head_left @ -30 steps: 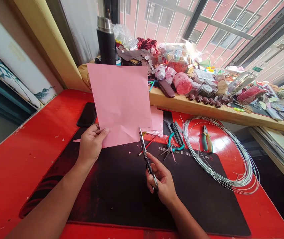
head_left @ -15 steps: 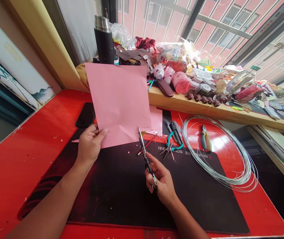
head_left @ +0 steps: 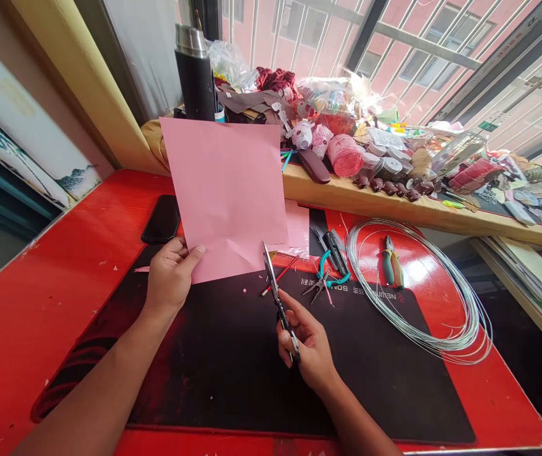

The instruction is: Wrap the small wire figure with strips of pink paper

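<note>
A sheet of pink paper (head_left: 225, 183) stands tilted up above the dark mat (head_left: 232, 354). My left hand (head_left: 170, 272) pinches it at the lower left corner, thumb in front. My right hand (head_left: 303, 339) is closed around the handles of a pair of scissors (head_left: 277, 301). Their blades point up and away, with the tips at the paper's lower right edge. A crease runs across the lower part of the sheet. Behind its right side another piece of pink paper (head_left: 298, 225) lies on the table.
Past my right hand lie teal-handled pliers (head_left: 322, 278), a utility knife (head_left: 336, 252) and a red pencil (head_left: 280, 275). A wire coil (head_left: 361, 285) and green-yellow pliers (head_left: 392, 263) are farther right. A phone (head_left: 160, 220) lies left; a black thermos (head_left: 194, 76) stands on the crowded sill.
The view has shifted very slightly. Both hands, the pink paper and the scissors keep nearly the same position.
</note>
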`<state>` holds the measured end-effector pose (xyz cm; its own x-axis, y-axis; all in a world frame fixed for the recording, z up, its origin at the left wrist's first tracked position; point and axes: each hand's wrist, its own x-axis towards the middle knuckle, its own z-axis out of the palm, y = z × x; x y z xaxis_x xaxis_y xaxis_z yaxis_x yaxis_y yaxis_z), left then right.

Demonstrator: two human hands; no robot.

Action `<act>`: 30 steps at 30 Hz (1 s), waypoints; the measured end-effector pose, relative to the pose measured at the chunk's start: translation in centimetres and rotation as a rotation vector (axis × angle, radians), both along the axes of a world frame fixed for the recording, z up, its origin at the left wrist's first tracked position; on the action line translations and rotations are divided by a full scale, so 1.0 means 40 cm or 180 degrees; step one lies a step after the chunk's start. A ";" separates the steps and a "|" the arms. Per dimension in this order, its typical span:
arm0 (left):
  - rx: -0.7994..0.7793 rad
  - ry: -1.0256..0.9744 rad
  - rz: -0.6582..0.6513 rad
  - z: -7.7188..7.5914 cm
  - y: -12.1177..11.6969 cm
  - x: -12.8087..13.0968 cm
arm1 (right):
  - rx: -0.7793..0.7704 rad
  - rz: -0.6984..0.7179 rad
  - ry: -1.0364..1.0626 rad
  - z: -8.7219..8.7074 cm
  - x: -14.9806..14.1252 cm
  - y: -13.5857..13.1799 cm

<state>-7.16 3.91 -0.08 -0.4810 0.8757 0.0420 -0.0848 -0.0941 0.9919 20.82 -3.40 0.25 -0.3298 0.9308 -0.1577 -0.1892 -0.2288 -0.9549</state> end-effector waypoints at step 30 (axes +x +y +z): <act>0.0065 -0.0391 -0.0019 -0.008 0.006 0.003 | -0.0002 0.0034 0.0128 -0.014 0.000 -0.003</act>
<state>-7.03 4.15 -0.41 -0.4784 0.8782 0.0009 -0.2062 -0.1133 0.9719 20.84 -3.51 -0.30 -0.3457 0.9271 -0.1447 -0.2250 -0.2316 -0.9464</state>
